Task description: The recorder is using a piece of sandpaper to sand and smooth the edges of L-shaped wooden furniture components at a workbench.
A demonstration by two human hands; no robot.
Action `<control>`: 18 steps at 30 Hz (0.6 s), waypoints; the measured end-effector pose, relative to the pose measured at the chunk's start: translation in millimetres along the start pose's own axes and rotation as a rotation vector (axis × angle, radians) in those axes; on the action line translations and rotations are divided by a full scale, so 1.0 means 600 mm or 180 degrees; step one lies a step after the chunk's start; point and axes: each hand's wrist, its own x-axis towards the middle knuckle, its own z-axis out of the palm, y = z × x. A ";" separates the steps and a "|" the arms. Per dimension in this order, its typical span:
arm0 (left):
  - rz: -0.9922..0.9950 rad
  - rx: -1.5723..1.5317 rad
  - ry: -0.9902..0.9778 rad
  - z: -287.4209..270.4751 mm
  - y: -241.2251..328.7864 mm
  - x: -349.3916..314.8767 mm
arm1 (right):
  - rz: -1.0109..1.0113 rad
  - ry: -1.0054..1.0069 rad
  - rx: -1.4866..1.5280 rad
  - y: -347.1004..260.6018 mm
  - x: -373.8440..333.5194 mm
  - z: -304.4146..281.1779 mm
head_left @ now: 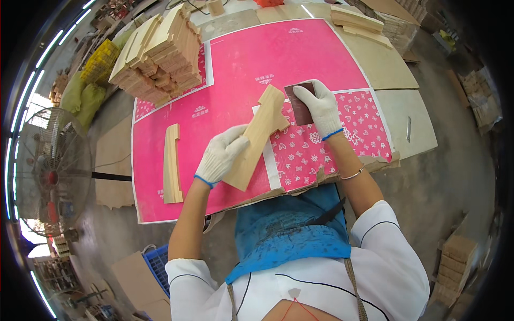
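A pale wooden board [251, 147] with notched, shaped edges at its far end is held tilted above the pink tabletop. My left hand [220, 155], in a white knit glove with a blue cuff, grips its left edge near the lower half. My right hand [319, 107], gloved the same way, pinches a dark brown sheet of sandpaper [301, 104], thumb across its face. The sandpaper is just right of the board's upper end, apart from it. To the left, a second shaped wooden piece [172, 166] lies on the table.
A tall stack of similar wooden pieces [168, 53] stands at the far left of the pink-covered table [235, 64]. More wooden pieces [356, 24] lie at the far right. A large fan [51, 176] stands left of the table, and a blue crate [157, 266] sits below.
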 end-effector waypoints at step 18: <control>0.0154 0.3410 0.1197 0.069 -0.023 0.001 | 0.0059 -0.0554 -0.2667 0.081 0.106 0.071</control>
